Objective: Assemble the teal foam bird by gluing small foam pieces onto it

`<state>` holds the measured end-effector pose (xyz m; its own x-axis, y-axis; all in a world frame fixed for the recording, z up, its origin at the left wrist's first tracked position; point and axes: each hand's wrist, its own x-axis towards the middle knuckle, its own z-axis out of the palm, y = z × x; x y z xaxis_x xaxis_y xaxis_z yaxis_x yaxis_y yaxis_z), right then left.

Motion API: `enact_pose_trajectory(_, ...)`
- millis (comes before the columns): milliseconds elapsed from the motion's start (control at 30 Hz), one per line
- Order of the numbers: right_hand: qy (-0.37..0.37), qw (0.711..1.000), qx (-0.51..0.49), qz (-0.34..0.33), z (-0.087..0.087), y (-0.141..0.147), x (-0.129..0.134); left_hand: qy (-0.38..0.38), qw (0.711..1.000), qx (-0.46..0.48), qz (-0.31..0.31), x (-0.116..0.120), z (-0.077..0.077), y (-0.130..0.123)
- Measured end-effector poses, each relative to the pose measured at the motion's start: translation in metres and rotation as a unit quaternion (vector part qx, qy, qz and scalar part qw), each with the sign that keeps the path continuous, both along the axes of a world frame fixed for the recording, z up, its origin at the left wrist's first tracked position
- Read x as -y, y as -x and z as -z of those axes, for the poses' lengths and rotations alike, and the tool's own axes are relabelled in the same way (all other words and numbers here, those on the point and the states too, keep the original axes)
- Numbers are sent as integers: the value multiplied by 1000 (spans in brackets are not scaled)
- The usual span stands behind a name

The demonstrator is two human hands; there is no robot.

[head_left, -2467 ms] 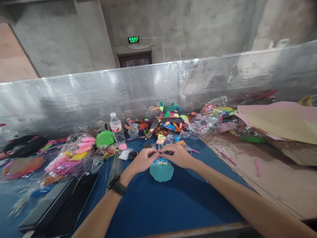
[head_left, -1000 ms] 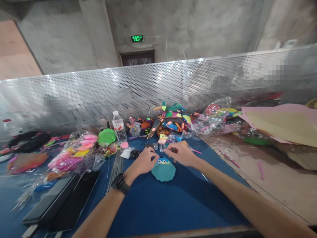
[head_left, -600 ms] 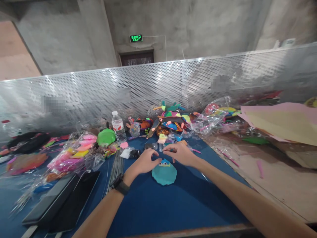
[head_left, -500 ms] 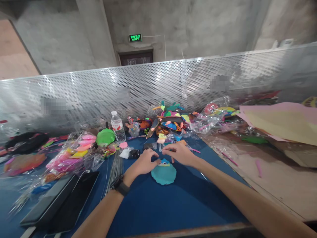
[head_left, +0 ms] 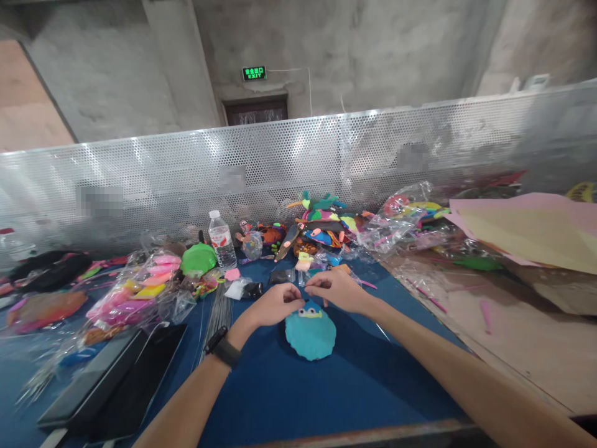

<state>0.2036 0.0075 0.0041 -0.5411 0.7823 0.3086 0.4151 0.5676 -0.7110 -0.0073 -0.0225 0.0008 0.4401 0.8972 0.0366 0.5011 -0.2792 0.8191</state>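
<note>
A light-blue clay figure (head_left: 310, 334), flat and round with a wavy rim, is in the middle of the blue table. Near its top are two white eyes with dark pupils on a yellow band, below a darker blue patch. My left hand (head_left: 278, 303) is closed at the figure's upper left edge, its thumb against the top. Opposite it, my right hand (head_left: 339, 291) has its fingers bent down in a pinch at the upper right edge. The fingertips partly hide the figure's top. A dark watch is on my left wrist.
Beyond my hands lie small black and white clay packets (head_left: 245, 288) and a pile of colourful clay figures (head_left: 321, 227). A water bottle (head_left: 222, 239) stands at left of centre, by a bundle of thin wires (head_left: 219, 311). Phone-like dark slabs (head_left: 140, 379) lie front left; pink paper (head_left: 527, 230) is right.
The clay figure has shifted slightly towards me and its eyes show more fully. My left hand has drawn its fingers in a little; my right hand has hardly moved.
</note>
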Motion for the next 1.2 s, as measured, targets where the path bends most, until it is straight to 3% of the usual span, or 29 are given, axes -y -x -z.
enact_pose_trajectory(133, -6, 1000, -20, 12, 0, 0, -1, 32, 998, 56, -7, -1, -2, 0)
enact_pose_trajectory(400, -66, 998, 1, 20, -12, -1, 8, 9, 996, 85, -32, -5, -6, 2)
enact_pose_trajectory(567, -53, 998, -27, 35, -14, 2, 11, 33, 990, 126, -56, -8, -2, 2)
enact_pose_trajectory(767, -71, 996, -54, 8, -12, 5, 13, 68, 977, 172, -111, -11, -1, 2)
enact_pose_trajectory(900, -75, 995, -64, -15, -12, 9, 18, 73, 970, 200, -117, -8, -5, 1)
enact_pose_trajectory(1200, -26, 999, -40, 13, -13, 13, 25, 64, 974, 189, -103, -4, -11, 0)
